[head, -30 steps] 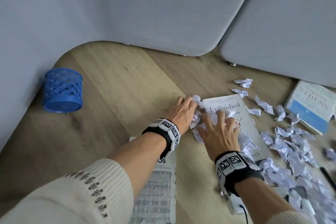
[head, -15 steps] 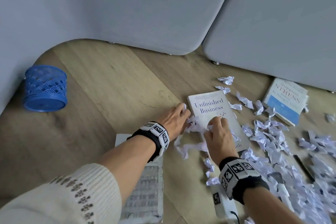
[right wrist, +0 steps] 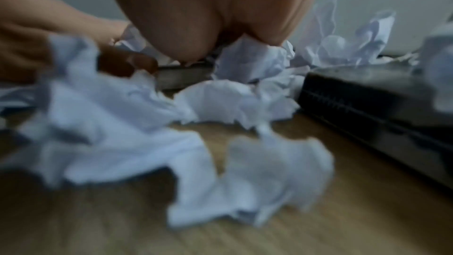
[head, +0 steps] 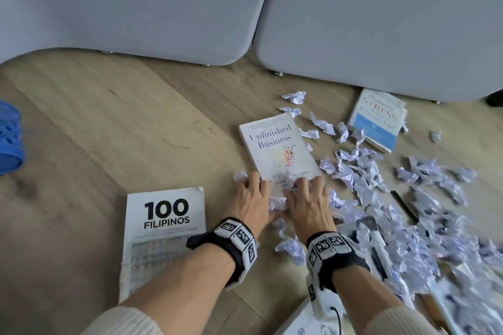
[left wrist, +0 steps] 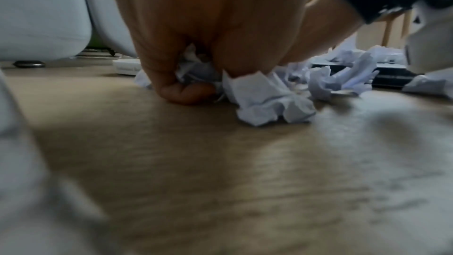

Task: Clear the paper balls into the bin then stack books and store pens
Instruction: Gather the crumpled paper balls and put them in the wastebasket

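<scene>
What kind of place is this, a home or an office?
Probably a living room at home, though that is not certain. The work is done on a wood-look floor, beside grey sofa sections on small feet, with books scattered about.

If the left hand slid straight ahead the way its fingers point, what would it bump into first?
Probably the paper balls bunched at the left hand's fingertips, then the near corner of the Unfinished Business book just beyond. Depth is hard to judge here.
</scene>
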`<action>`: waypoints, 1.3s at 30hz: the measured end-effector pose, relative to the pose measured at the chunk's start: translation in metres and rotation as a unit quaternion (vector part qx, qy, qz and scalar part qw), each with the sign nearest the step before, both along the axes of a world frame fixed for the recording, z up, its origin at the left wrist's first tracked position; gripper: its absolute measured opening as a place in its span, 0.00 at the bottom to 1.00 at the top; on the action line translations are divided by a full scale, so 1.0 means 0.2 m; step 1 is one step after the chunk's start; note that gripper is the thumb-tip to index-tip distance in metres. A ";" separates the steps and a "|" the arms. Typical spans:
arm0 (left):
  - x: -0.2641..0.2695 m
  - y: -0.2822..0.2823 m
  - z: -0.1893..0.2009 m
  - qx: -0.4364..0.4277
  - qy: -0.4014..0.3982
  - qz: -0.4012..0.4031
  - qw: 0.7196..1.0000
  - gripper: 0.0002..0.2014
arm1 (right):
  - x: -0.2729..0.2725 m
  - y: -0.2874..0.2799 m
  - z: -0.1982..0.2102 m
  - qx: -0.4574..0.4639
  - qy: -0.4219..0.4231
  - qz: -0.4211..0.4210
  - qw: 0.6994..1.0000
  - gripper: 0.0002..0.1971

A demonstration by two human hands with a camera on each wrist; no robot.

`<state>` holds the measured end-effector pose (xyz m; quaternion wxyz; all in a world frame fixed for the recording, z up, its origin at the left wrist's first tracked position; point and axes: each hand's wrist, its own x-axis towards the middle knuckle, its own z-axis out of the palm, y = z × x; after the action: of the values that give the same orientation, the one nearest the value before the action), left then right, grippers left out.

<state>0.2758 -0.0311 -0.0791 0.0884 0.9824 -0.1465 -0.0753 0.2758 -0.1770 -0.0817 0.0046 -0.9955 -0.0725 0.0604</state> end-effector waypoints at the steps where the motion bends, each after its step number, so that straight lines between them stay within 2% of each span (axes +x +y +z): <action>1: -0.01 -0.02 -0.02 -0.005 -0.003 -0.006 1.000 0.25 | 0.00 0.01 0.01 0.030 -0.008 -0.029 0.999 0.08; 4: -0.05 -0.05 -0.09 -0.034 0.026 -0.034 0.998 0.20 | -0.01 0.00 0.04 0.102 -0.006 -0.068 0.992 0.07; 6: -0.06 -0.06 -0.05 -0.051 0.037 -0.043 0.997 0.20 | -0.03 -0.04 0.11 0.118 -0.052 -0.092 0.987 0.06; 8: -0.10 -0.06 0.02 -0.049 0.055 -0.073 0.995 0.19 | -0.03 -0.11 0.17 0.083 -0.104 -0.152 0.979 0.08; 11: -0.15 -0.09 0.04 -0.080 0.069 -0.068 0.992 0.16 | -0.03 -0.27 0.20 0.031 -0.089 -0.224 0.970 0.14; 12: -0.18 -0.10 0.04 -0.100 0.067 -0.081 0.989 0.18 | -0.04 -0.31 0.18 0.038 -0.069 -0.223 0.972 0.17; 14: -0.22 -0.14 0.02 -0.125 0.070 -0.113 0.983 0.23 | -0.08 -0.34 0.13 0.049 -0.022 -0.148 0.987 0.21; 15: -0.23 -0.16 0.01 -0.121 0.072 -0.134 0.981 0.25 | -0.11 -0.35 0.10 0.031 0.010 -0.108 0.994 0.24; 17: -0.27 -0.18 -0.02 -0.094 0.081 -0.181 0.976 0.25 | -0.16 -0.34 0.04 -0.017 0.067 -0.105 0.992 0.30; 21: -0.30 -0.23 -0.03 -0.062 0.095 -0.218 0.969 0.18 | -0.17 -0.32 0.02 -0.028 0.050 -0.084 0.995 0.22; 25: -0.31 -0.24 -0.01 -0.040 0.094 -0.257 0.961 0.19 | -0.15 -0.29 0.06 0.022 0.107 -0.064 0.992 0.17; 28: -0.31 -0.25 0.00 -0.002 0.091 -0.241 0.966 0.20 | -0.16 -0.27 0.13 0.090 0.139 -0.086 0.982 0.11; 31: -0.29 -0.23 0.04 -0.001 0.107 -0.203 0.973 0.14 | -0.20 -0.30 0.24 0.174 0.102 -0.141 0.969 0.05; 35: -0.29 -0.20 0.11 -0.033 0.092 -0.147 0.984 0.12 | -0.28 -0.33 0.47 0.212 0.046 -0.179 0.960 0.05; 39: -0.30 -0.18 0.28 -0.100 0.034 -0.085 0.991 0.12 | -0.37 -0.32 0.72 0.197 0.007 -0.167 0.966 0.06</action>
<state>0.2162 -0.0669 -0.0234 0.1840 0.9496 -0.2332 -0.1006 0.2016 -0.2419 0.0622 0.2115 -0.9724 0.0843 0.0503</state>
